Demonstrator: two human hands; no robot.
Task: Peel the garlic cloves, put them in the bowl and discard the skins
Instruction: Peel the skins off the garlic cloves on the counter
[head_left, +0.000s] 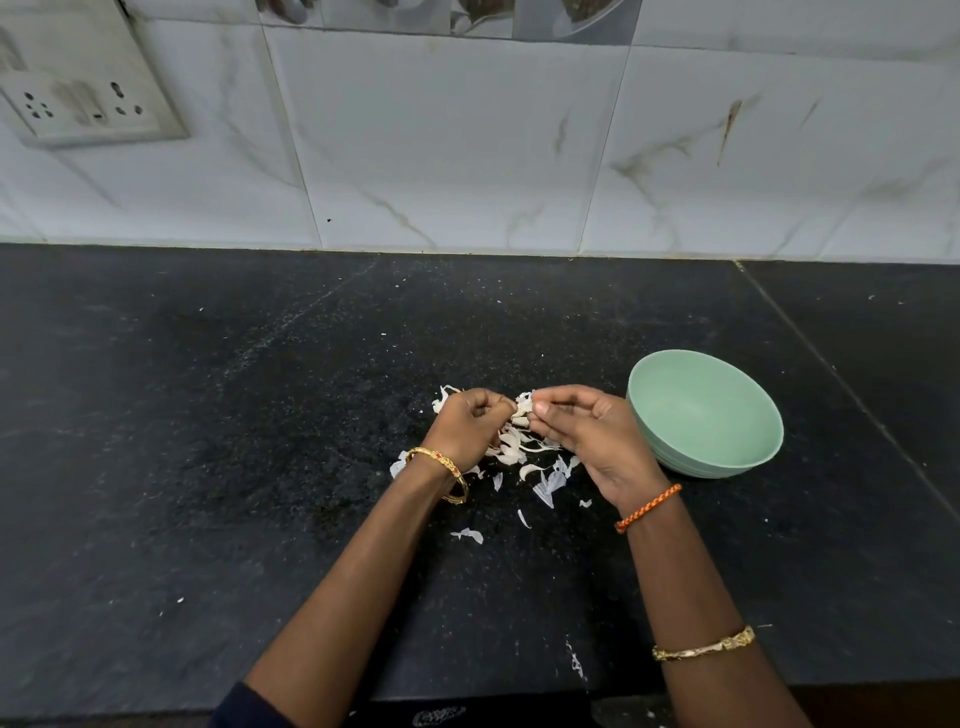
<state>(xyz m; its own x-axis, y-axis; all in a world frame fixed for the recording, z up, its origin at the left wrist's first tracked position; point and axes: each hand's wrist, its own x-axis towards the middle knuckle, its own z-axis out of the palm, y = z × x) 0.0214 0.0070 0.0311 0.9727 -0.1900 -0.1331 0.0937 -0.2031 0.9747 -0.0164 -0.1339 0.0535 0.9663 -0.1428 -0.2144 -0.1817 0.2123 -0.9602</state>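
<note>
Garlic clove (522, 406) pinched between both hands above the black counter (208, 467).

Seen from the head camera: held at the fingertips of left hand (465, 426) and right hand (582, 428), fingers of both curled in narrow around it; long axis unclear, mostly hidden; loose skins (511, 452) scattered below; green bowl (704, 413) just right of the right hand.

The countertop (208, 467) under my arms is dark speckled stone, matt and faintly grainy. Glossy marble-veined wall tiles (467, 145) fill the upper frame. The green bowl (727, 452) at right looks like smooth matt plastic. Mid-frame, garlic skins (543, 486) are papery and thin.
</note>
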